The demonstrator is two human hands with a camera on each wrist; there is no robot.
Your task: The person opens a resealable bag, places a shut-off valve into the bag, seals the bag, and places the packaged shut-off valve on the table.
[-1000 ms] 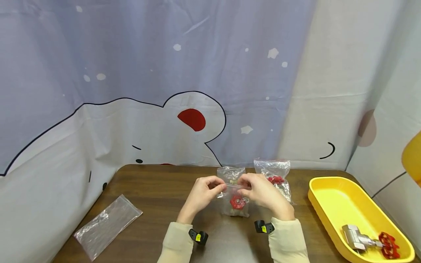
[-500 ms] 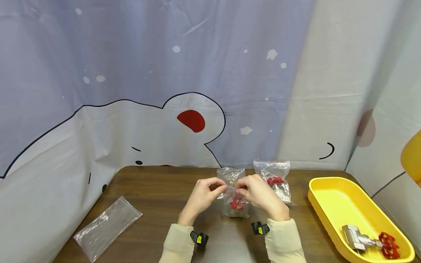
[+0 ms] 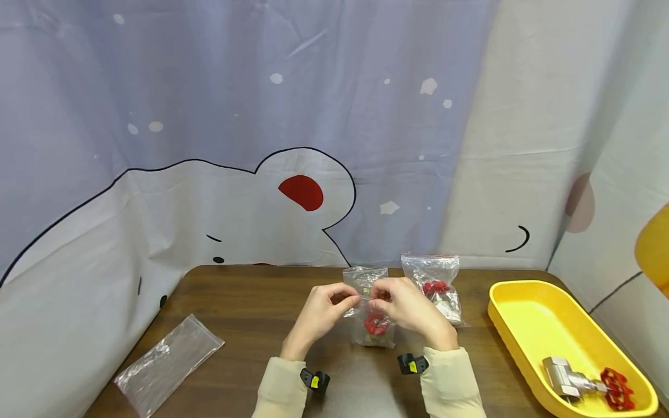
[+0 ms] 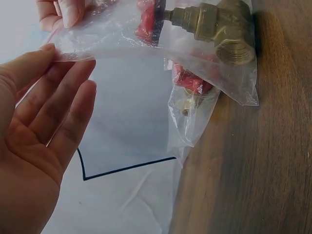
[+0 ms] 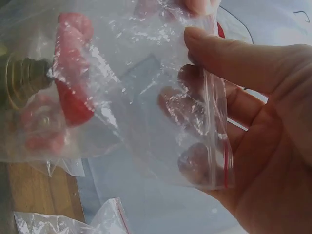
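Observation:
My left hand [image 3: 320,313] pinches one top corner of a clear zip bag [image 5: 146,141] between thumb and forefinger. In the left wrist view its other fingers stay loosely extended. Further along the same top strip, my right hand [image 3: 415,307] pinches the plastic with thumb and fingers, several of them behind the film. Inside the bag is a brass valve [image 4: 207,22] with a red handwheel [image 3: 376,323], low near the tabletop. Just behind stands another small zip bag [image 3: 360,277] with a red-handled valve, partly hidden by my hands.
A third bagged valve [image 3: 439,290] stands behind my right hand. A flat clear bag [image 3: 169,363] lies on the wooden table [image 3: 245,302] at left. At right, a yellow tray [image 3: 502,325] holds a silver valve [image 3: 567,377] with a red handwheel. A printed curtain [image 3: 334,116] hangs behind.
My right hand has shifted slightly left along the bag's top edge, closer to my left hand. The left hand stays nearly in place, still pinching the corner.

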